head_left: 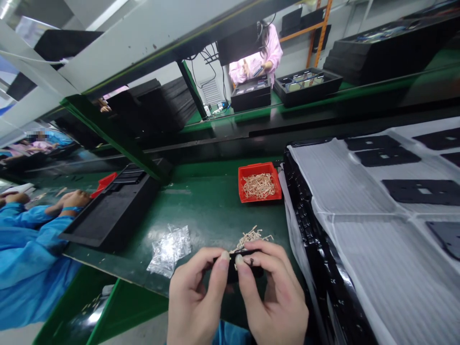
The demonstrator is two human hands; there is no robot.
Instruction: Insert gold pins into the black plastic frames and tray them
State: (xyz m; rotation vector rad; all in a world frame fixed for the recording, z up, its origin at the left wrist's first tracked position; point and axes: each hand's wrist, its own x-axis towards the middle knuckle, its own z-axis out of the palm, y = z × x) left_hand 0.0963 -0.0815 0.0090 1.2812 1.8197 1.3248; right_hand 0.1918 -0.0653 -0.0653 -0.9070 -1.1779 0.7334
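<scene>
A small black flat part (233, 275) sits between my two hands near the bench's front edge. My left hand (197, 292) grips its left end between thumb and fingers. On the other side, my right hand (273, 292) pinches the part, its thumb pressed near a tiny beige piece (236, 263). My fingers cover most of the part, so its full shape is hidden. Just beyond my fingertips lies a loose pile of small beige strips (251, 235). Further back, a red bin (260, 198) holds more beige strips (258, 186).
Clear plastic bags (170, 251) lie left of my hands on the green bench (201, 211). To the right, white sheeting (373, 258) carries several black panels (424, 191). A black tray (104, 225) and a blue-sleeved co-worker (32, 268) are at left. A green post (111, 136) slants across.
</scene>
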